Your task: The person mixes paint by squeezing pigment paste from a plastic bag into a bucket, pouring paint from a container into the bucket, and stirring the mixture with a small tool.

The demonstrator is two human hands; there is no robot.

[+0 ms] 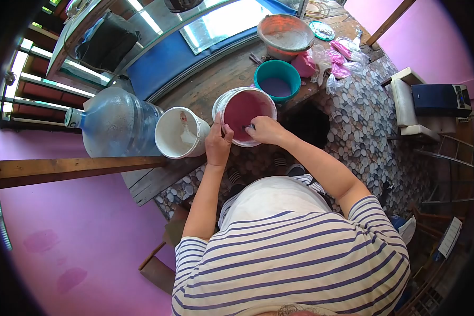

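Observation:
A white bucket (pixel 219 107) with a pink-red inside stands tilted towards me at the edge of the wooden bench. My left hand (pixel 218 141) grips its near left rim, thumb towards the inside. Over the near right rim, my right hand (pixel 267 131) is closed around something small and greyish, mostly hidden by the fingers. Left of the bucket stands another white bucket (pixel 166 131), with pale residue inside. Behind to the right is a teal tub (pixel 295 79) holding a purplish liquid.
A large clear water bottle (pixel 118 124) lies on the bench (pixel 231 66) at left. Farther back are an orange basin (pixel 287 34) and pink plastic bags (pixel 339 58). A wooden beam (pixel 73 171) juts in from the left. A white chair (pixel 404 102) stands at right on the pebble-patterned floor (pixel 363 126).

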